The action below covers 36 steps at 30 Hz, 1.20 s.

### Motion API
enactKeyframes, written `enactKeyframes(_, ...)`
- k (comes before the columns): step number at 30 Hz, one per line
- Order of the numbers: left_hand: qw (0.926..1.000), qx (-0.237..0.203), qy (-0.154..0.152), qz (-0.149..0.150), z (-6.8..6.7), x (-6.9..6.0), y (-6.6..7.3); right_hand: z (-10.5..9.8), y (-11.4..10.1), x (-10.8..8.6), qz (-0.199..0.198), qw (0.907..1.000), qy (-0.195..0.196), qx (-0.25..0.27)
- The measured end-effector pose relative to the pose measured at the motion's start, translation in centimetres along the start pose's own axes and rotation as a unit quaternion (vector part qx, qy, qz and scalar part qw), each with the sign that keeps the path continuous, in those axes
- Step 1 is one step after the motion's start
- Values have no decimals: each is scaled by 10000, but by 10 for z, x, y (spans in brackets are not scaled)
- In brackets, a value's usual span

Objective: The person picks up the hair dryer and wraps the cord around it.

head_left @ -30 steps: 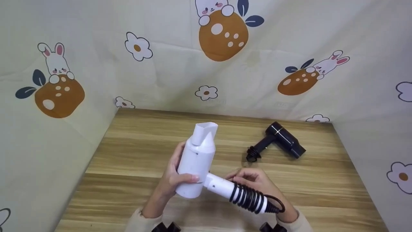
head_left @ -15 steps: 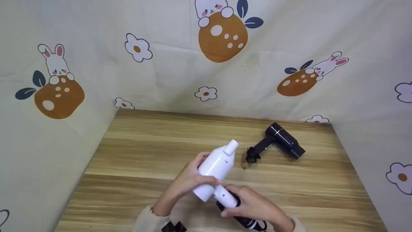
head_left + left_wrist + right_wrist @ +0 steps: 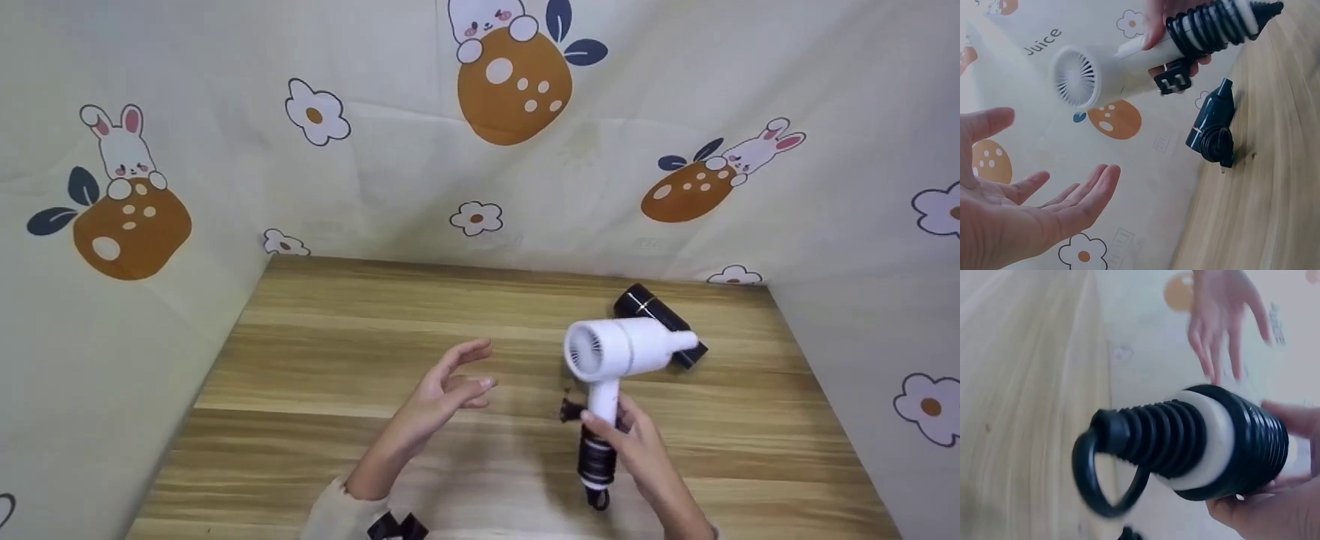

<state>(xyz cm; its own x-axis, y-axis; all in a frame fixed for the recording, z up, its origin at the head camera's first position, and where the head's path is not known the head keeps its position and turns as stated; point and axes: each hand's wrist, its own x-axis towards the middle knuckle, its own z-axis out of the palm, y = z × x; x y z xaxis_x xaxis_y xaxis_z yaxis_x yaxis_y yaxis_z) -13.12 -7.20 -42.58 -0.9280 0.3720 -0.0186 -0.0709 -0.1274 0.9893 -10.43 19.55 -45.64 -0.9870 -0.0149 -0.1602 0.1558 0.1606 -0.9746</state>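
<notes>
My right hand (image 3: pixel 637 439) grips a white hair dryer (image 3: pixel 630 346) by its handle, above the black cord (image 3: pixel 597 456) wound round the lower part. The dryer is held up off the table, nozzle to the right and round rear grille (image 3: pixel 1076 77) to the left. A black plug (image 3: pixel 1174 77) sticks out beside the handle in the left wrist view. To the left of it, my left hand (image 3: pixel 444 394) holds nothing, its fingers and thumb spread apart. Behind the white dryer lies a black hair dryer (image 3: pixel 1213 124) with its cord coiled, partly hidden in the head view.
The wooden table (image 3: pixel 337 337) meets a cream cloth backdrop (image 3: pixel 397 172) printed with rabbits, oranges and flowers along its back and sides. A black device (image 3: pixel 397 526) sits at my left wrist by the sleeve.
My left hand has let go of the white hair dryer. My right hand has carried it to the right and turned it upright, nozzle now pointing right. The black dryer has stayed put.
</notes>
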Motion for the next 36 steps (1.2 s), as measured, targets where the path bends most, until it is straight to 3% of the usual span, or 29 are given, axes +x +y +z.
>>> enactKeyframes(3, 10000, 19, 2, -41, -2, -1, -3, -17, 10, 12, 265, 9933, 580, 959)
enactKeyframes(7, 9999, 30, -50, -86, -4, -1, -6, -36, 30, 26, 471, 9752, 907, 1964)
enactKeyframes(10, 9998, 53, -131, -162, -5, -1, -9, -43, 43, 36, 685, 9650, 1008, 2322)
enactKeyframes(13, 9994, 106, -239, -207, -6, -2, -11, -43, 52, 47, 755, 9613, 1117, 2404)
enactKeyframes(18, 9989, 181, -371, -204, -6, -1, -14, -42, 61, 71, 717, 9618, 1151, 2378)
enactKeyframes(24, 9987, 203, -356, -289, -6, -1, -16, -51, 71, 91, 1155, 9626, 1239, 2112)
enactKeyframes(30, 9990, 206, -326, -244, -6, 1, -14, -65, 73, 111, 1155, 9774, 1384, 1104)
enactKeyframes(36, 9983, 500, -240, -192, -9, 3, -19, -80, 65, 118, 1124, 9888, 865, 456)
